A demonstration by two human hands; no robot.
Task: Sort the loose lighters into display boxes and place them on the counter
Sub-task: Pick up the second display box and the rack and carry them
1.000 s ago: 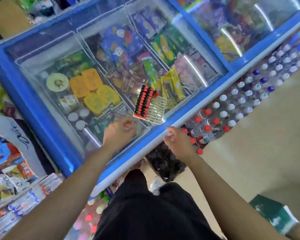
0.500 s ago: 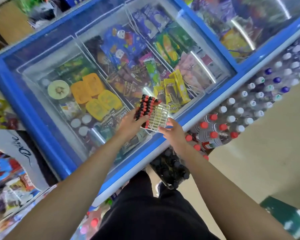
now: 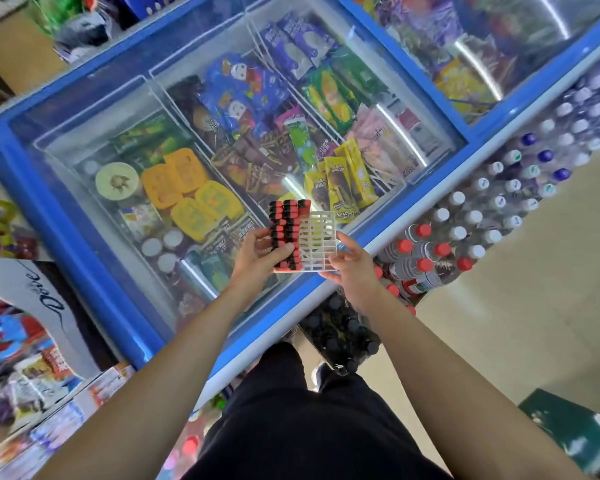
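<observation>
A white gridded display tray (image 3: 321,233) is held over the near edge of the freezer's glass lid. Its left rows are filled with red and black lighters (image 3: 286,233); the right cells stand vacant. My left hand (image 3: 257,258) grips the tray's left side, thumb lying across the lighters. My right hand (image 3: 352,268) pinches the tray's near right corner from below and beside it.
A blue-framed chest freezer (image 3: 84,258) with a glass lid over ice-cream packs fills the middle. Packs of capped bottles (image 3: 465,233) stand to its right on the floor. Snack boxes (image 3: 49,410) sit lower left, a green box (image 3: 568,431) lower right.
Both hands reached forward from the freezer's edge and took hold of the lighter tray on the glass lid. The view shifted slightly closer.
</observation>
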